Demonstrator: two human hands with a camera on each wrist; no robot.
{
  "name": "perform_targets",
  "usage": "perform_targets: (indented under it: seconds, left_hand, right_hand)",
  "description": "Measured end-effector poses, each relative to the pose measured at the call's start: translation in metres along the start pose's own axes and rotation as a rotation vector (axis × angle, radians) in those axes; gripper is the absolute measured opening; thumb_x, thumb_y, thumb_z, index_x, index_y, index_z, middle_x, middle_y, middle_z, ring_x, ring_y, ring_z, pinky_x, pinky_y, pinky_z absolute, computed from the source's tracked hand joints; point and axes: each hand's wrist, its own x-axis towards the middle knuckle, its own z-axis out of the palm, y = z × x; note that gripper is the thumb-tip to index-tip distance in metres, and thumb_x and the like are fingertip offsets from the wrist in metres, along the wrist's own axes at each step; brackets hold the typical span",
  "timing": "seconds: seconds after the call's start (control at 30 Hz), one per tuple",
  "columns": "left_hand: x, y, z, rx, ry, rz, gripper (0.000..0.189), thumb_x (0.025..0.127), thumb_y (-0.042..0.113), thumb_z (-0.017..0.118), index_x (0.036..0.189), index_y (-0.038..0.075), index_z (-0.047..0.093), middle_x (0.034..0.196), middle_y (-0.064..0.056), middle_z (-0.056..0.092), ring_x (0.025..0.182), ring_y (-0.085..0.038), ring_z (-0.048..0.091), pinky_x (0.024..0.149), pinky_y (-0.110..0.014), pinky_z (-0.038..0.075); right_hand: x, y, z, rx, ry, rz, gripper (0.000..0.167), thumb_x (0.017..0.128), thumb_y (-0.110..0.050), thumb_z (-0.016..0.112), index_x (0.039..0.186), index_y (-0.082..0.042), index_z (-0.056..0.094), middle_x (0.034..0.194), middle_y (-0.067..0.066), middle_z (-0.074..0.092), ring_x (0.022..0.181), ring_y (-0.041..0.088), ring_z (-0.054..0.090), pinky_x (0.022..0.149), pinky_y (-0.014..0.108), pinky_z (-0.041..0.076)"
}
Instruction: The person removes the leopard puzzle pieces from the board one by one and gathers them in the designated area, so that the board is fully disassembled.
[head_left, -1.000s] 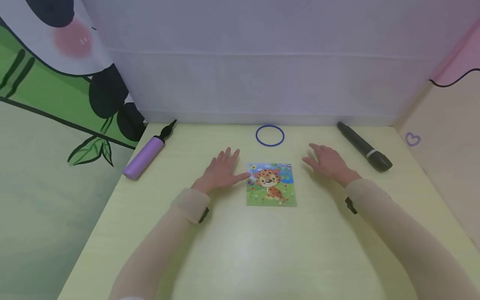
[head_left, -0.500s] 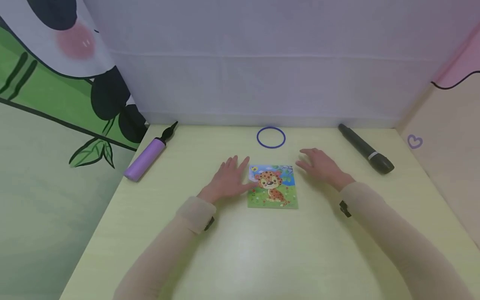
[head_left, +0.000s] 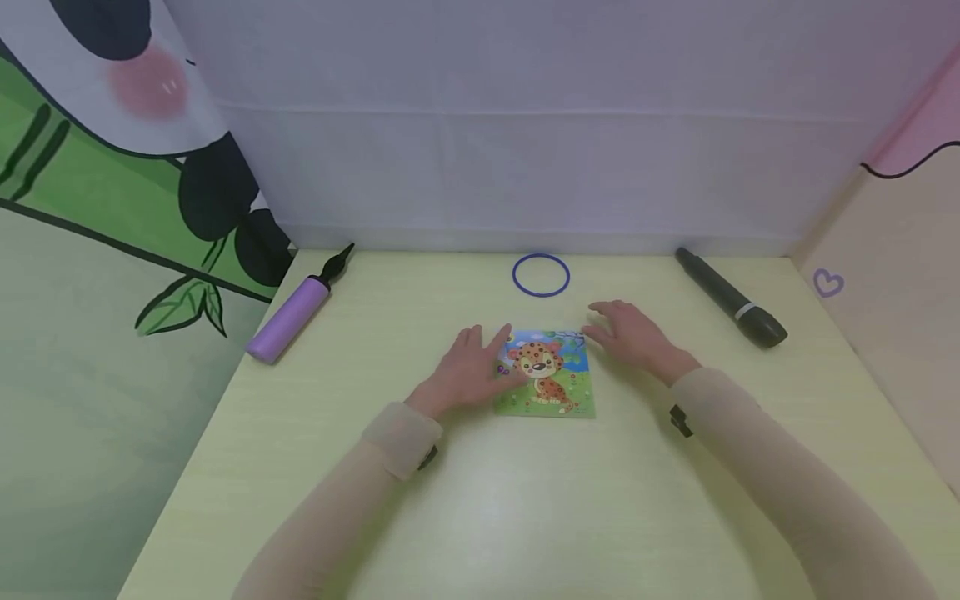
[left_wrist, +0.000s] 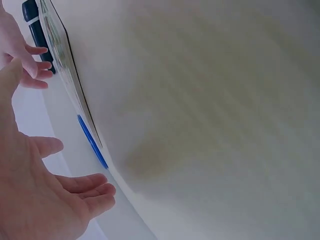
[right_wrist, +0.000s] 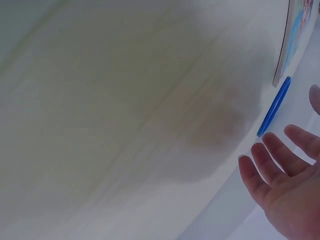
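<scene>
A square picture board [head_left: 564, 379] with a cartoon leopard lies flat on the table. My left hand [head_left: 468, 372] is over its left edge, thumb stretched across the picture and fingers spread. In the left wrist view, that hand [left_wrist: 37, 192] appears raised off the tabletop, gripping nothing. Near the board's upper right corner is my right hand [head_left: 633, 340], fingers loosely bent and holding nothing. The right wrist view shows this hand's fingers [right_wrist: 280, 160] apart from the board [right_wrist: 291, 45]. Whether either hand touches the board is hard to tell.
Behind the board a thin blue ring [head_left: 541, 296] lies by the table's back edge. A purple hand pump [head_left: 291, 321] with a black nozzle is at the far left. To the right lies a black microphone [head_left: 727, 296]. A pale cloth wall [head_left: 480, 167] rises behind the table.
Both hands have moved inward toward the board. The left has come right and nearer, now covering the board's left edge; the right has moved left to its upper right corner. The board stays put.
</scene>
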Motion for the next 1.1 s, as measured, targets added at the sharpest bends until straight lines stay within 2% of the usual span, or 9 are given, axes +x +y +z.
perform_targets:
  seconds: [0.13, 0.3, 0.47, 0.7, 0.93, 1.1]
  left_hand:
    - [-0.004, 0.008, 0.001, 0.027, 0.016, 0.041, 0.091, 0.083, 0.074, 0.044, 0.153, 0.02, 0.023, 0.138, -0.03, 0.033, 0.125, -0.04, 0.03, 0.104, -0.047, 0.029]
    - [-0.009, 0.017, 0.005, 0.053, 0.022, 0.081, 0.088, 0.085, 0.072, 0.046, 0.152, 0.019, 0.026, 0.138, -0.029, 0.032, 0.125, -0.038, 0.029, 0.105, -0.045, 0.027]
    - [-0.013, 0.024, 0.008, 0.058, 0.027, 0.105, 0.09, 0.084, 0.072, 0.048, 0.152, 0.017, 0.028, 0.137, -0.03, 0.033, 0.123, -0.039, 0.032, 0.103, -0.046, 0.03]
    - [-0.022, 0.038, 0.007, 0.116, -0.039, 0.074, 0.096, 0.081, 0.079, 0.04, 0.153, 0.017, 0.024, 0.126, -0.027, 0.037, 0.111, -0.033, 0.034, 0.095, -0.04, 0.036]
    - [-0.029, 0.05, 0.008, 0.119, -0.07, 0.093, 0.096, 0.081, 0.08, 0.037, 0.153, 0.017, 0.025, 0.135, -0.03, 0.033, 0.119, -0.037, 0.034, 0.098, -0.042, 0.036]
    - [-0.031, 0.054, 0.009, 0.089, -0.07, 0.109, 0.094, 0.082, 0.078, 0.038, 0.152, 0.016, 0.027, 0.148, -0.028, 0.022, 0.131, -0.04, 0.027, 0.103, -0.045, 0.032]
  right_hand:
    - [0.001, -0.003, 0.0, -0.004, -0.003, -0.003, 0.062, 0.097, -0.046, 0.049, 0.139, -0.001, 0.045, 0.137, 0.022, 0.047, 0.126, 0.039, 0.039, 0.103, 0.053, 0.029]
    - [0.004, -0.003, 0.001, -0.007, 0.002, -0.007, 0.06, 0.098, -0.045, 0.049, 0.138, -0.001, 0.046, 0.133, 0.021, 0.05, 0.123, 0.038, 0.043, 0.101, 0.052, 0.032]
    - [0.006, -0.003, 0.003, -0.006, 0.002, -0.015, 0.059, 0.097, -0.045, 0.05, 0.137, 0.0, 0.048, 0.131, 0.022, 0.051, 0.121, 0.038, 0.045, 0.1, 0.052, 0.033]
    - [0.008, -0.007, 0.002, -0.008, -0.007, -0.011, 0.058, 0.097, -0.043, 0.051, 0.137, -0.001, 0.048, 0.132, 0.021, 0.05, 0.122, 0.037, 0.044, 0.101, 0.052, 0.033]
    - [0.011, -0.013, 0.004, 0.025, -0.007, -0.02, 0.056, 0.097, -0.043, 0.052, 0.135, -0.001, 0.05, 0.134, 0.022, 0.047, 0.123, 0.037, 0.042, 0.102, 0.051, 0.032]
    - [0.013, -0.013, 0.006, 0.016, -0.003, -0.029, 0.055, 0.097, -0.043, 0.052, 0.133, -0.001, 0.052, 0.133, 0.021, 0.048, 0.122, 0.036, 0.043, 0.101, 0.051, 0.032]
